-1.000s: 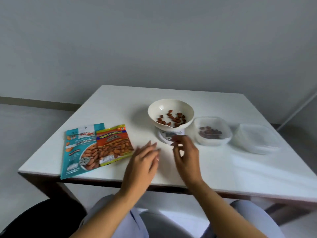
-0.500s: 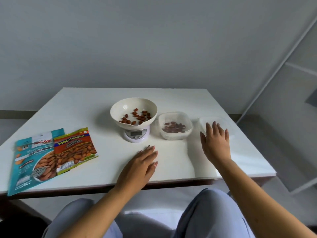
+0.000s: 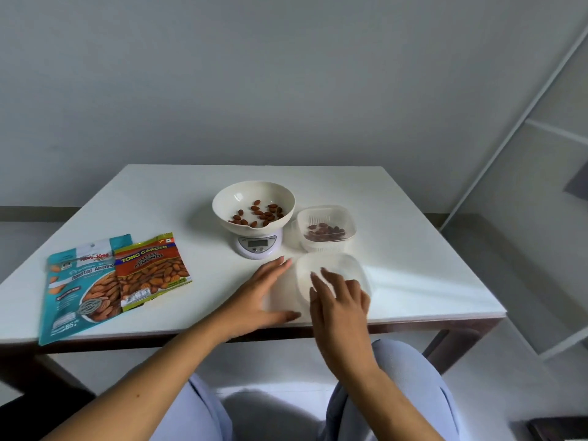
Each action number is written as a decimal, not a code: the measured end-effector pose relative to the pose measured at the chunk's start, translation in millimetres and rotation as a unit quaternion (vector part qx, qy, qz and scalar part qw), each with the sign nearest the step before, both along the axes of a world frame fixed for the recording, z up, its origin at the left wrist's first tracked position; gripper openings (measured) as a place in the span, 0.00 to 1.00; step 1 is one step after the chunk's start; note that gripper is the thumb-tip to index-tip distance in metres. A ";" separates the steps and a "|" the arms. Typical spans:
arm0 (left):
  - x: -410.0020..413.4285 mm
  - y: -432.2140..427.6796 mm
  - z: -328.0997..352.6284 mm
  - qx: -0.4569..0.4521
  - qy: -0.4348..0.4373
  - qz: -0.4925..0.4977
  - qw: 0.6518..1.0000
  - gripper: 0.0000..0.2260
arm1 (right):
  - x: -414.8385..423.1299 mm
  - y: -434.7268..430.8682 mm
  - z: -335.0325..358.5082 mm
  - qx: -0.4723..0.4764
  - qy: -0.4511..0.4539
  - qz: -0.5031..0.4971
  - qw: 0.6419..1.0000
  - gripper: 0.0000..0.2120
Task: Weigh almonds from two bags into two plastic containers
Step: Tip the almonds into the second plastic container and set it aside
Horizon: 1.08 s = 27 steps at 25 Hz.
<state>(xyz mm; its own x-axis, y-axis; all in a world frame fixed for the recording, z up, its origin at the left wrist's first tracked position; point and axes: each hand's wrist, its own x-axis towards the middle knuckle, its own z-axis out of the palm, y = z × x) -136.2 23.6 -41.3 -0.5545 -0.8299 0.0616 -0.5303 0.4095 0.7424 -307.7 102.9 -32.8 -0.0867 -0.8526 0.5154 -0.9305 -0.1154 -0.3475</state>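
A cream bowl (image 3: 219,202) holding several almonds sits on a small digital scale (image 3: 257,245) at the middle of the white table (image 3: 413,249). Right of it stands a clear plastic container (image 3: 348,218) with several almonds inside. An empty clear container (image 3: 331,264), blurred, lies just in front of that one, and my right hand (image 3: 340,303) grips its near rim. My left hand (image 3: 261,297) rests flat and open on the table beside it, left of the container. A teal almond bag (image 3: 73,281) and an orange almond bag (image 3: 149,268) lie flat at the left.
The table's near edge runs just below my hands, with my knees under it. A grey wall stands behind the table. White shelving (image 3: 541,218) rises to the right of the table.
My right hand reached to the empty container at the far right and has drawn it left, in front of the almond container. My left hand stayed flat on the table.
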 end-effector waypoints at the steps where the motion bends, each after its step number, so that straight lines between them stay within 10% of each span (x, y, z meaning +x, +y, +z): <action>1: 5.2 0.2 2.6 0.004 0.004 -0.003 1.000 0.49 | 6.8 -3.4 4.3 0.004 -0.064 0.055 0.996 0.17; 4: 21.0 2.0 12.1 0.008 -0.001 0.021 1.000 0.53 | 10.9 -15.3 17.0 -0.007 -0.246 0.162 0.956 0.13; 10: 30.0 -1.3 28.8 -0.025 -0.121 0.013 0.992 0.54 | -21.4 -57.7 9.9 0.089 -0.399 -0.068 0.910 0.07; 18: -10.5 -20.1 50.7 -0.155 -0.331 -0.069 0.928 0.53 | -15.3 -69.1 5.9 0.189 -0.349 -0.015 0.918 0.17; 27: -16.2 -9.4 32.2 -0.206 -0.242 0.017 0.948 0.48 | -15.2 -65.1 0.9 0.173 -0.371 0.024 0.912 0.20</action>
<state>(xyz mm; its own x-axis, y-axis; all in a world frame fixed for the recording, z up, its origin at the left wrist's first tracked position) -152.4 14.2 -9.1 -0.5746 -0.8081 0.1292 -0.7858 0.5890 0.1887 -322.8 37.8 -31.9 -0.2615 -0.9647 0.0302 -0.4221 0.0862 -0.9024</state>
